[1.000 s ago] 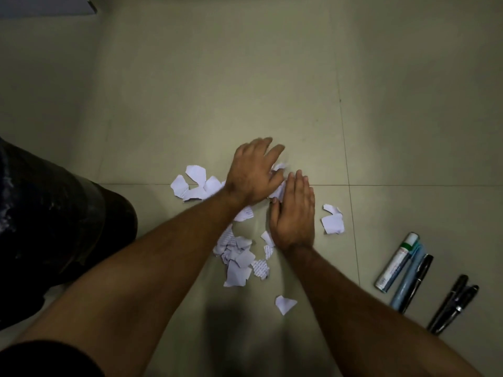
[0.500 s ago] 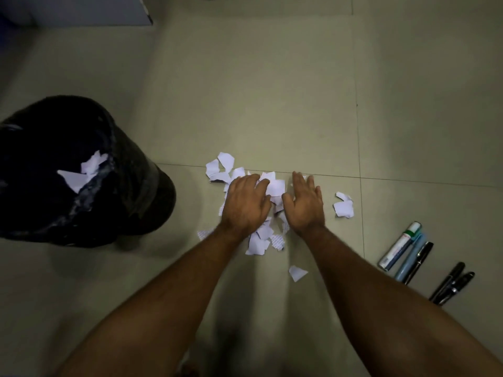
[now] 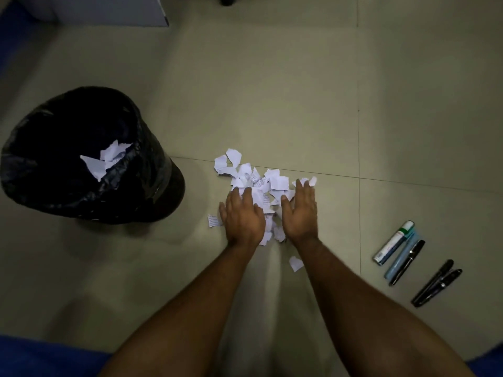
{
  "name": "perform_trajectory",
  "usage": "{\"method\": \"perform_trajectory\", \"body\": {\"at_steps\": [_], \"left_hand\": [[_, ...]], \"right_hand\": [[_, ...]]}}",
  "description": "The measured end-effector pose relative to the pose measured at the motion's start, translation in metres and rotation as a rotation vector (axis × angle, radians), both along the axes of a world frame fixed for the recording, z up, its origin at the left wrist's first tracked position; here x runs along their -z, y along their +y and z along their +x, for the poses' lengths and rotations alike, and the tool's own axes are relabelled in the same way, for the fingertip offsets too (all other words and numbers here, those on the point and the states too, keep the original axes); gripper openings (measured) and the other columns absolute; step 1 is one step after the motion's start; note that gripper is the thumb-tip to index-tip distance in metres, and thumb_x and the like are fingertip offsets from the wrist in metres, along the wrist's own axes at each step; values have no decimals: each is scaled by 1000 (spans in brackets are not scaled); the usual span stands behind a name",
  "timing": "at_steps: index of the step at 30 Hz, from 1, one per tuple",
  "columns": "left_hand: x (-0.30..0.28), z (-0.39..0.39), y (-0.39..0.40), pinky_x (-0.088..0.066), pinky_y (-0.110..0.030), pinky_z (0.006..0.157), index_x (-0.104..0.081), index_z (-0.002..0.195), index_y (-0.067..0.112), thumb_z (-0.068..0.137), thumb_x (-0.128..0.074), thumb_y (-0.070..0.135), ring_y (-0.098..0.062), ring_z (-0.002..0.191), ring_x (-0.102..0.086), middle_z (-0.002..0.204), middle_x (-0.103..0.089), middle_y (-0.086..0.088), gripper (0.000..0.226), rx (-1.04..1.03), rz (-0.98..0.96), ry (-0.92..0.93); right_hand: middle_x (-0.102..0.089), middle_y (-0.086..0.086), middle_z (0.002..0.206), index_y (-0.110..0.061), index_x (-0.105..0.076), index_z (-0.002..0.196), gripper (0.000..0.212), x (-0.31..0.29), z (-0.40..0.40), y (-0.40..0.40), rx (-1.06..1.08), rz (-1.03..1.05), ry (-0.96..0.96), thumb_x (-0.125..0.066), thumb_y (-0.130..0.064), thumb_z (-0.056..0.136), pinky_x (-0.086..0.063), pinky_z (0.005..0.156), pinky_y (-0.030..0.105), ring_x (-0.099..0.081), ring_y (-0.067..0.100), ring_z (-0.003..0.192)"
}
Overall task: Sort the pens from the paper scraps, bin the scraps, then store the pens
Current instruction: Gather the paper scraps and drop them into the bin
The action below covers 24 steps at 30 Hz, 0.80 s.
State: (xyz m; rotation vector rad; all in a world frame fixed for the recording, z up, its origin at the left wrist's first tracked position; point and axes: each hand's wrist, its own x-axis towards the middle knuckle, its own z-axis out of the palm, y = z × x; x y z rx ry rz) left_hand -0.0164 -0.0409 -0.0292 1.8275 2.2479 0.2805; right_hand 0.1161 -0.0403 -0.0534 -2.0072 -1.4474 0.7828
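Note:
A heap of white paper scraps (image 3: 261, 183) lies on the tiled floor in the middle of the view. My left hand (image 3: 242, 216) lies flat on the heap's near left side, fingers straight. My right hand (image 3: 300, 210) lies flat on its right side, palm down. One scrap (image 3: 296, 263) sits alone near my right forearm, another (image 3: 213, 220) just left of my left hand. Several pens (image 3: 405, 261) and a white marker (image 3: 394, 242) lie in a row at the right, apart from the scraps. Two black pens (image 3: 436, 283) lie farther right.
A bin lined with a black bag (image 3: 152, 170) stands at the left, with a few scraps (image 3: 106, 159) inside. A pale cabinet base (image 3: 109, 12) is at the top left. Bare floor tiles (image 3: 272, 91) stretch beyond the heap.
The view swung left and up, so the bin came fully into sight. Both hands drew closer together over the scraps, pulling the loose pieces, including one from the right, into a tighter heap.

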Motion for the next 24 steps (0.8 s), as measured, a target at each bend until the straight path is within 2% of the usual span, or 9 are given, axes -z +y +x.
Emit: {"method": "perform_trajectory", "body": {"at_steps": [2, 5, 7, 10, 11, 15, 17, 21, 24], "left_hand": [[-6, -14, -13, -36, -54, 105, -57, 127, 14, 75, -65, 18, -35, 127, -51, 135, -54, -17, 53, -108, 5, 39], [-9, -26, -28, -37, -50, 102, -52, 131, 17, 75, -65, 16, -35, 132, -43, 144, -44, -17, 58, -337, -159, -24], [-8, -21, -25, -41, -43, 100, -46, 136, 17, 79, -63, 17, -35, 129, -42, 142, -41, -16, 59, -369, -271, -119], [-9, -3, -17, -42, -39, 101, -43, 138, 16, 84, -63, 27, -33, 122, -47, 132, -45, -14, 59, -228, -270, -280], [-11, 2, -15, -44, -39, 100, -41, 139, 18, 82, -64, 30, -32, 121, -47, 131, -45, -13, 63, -203, -260, -338], [-25, 7, -32, -44, -42, 98, -37, 144, 17, 81, -57, 13, -35, 122, -46, 135, -44, -14, 66, -166, -221, -319], [-29, 7, -43, -46, -43, 93, -38, 142, 16, 81, -60, 12, -35, 119, -48, 131, -45, -14, 65, -245, -258, -264], [-38, 17, -54, -46, -40, 91, -34, 141, 18, 82, -65, 22, -36, 122, -45, 135, -41, -15, 66, -398, -419, -315], [-39, 24, -47, -47, -41, 92, -38, 136, 17, 79, -68, 25, -39, 117, -51, 132, -41, -16, 66, -403, -432, -431]], "right_hand": [[-31, 15, 160, -7, -38, 150, 72, -3, -7, -11, 43, 0, -45, -46, -44, 89, -25, 119, 48, -24, 35, 150], [-33, 17, 159, -10, -40, 149, 70, -1, -14, -30, 184, -114, -190, -55, -41, 88, -24, 117, 52, -27, 38, 148], [-34, 19, 157, -9, -39, 150, 67, -1, -23, -33, 176, -164, -112, -60, -33, 91, -24, 118, 50, -29, 39, 147], [-52, 13, 143, -12, -38, 150, 65, -8, -35, -27, 108, -56, 140, -57, -18, 88, -42, 107, 42, -50, 33, 131], [-56, 11, 139, -15, -37, 151, 67, -13, -35, -26, 142, -55, 142, -57, -14, 87, -45, 104, 40, -53, 30, 126], [-59, 19, 130, -10, -42, 147, 72, -29, -18, -50, 276, -169, -224, -65, -22, 80, -46, 94, 48, -56, 41, 117], [-60, 17, 120, -14, -52, 136, 64, -33, -17, -68, 350, -277, -285, -69, -30, 76, -44, 88, 46, -57, 40, 109], [-57, 15, 120, -17, -54, 121, 48, -40, -28, -82, 527, -436, -54, -70, -37, 81, -47, 89, 45, -55, 41, 112], [-56, 18, 121, -13, -57, 121, 39, -40, -37, -70, 468, -402, 176, -66, -22, 84, -45, 93, 39, -57, 40, 110]]}}
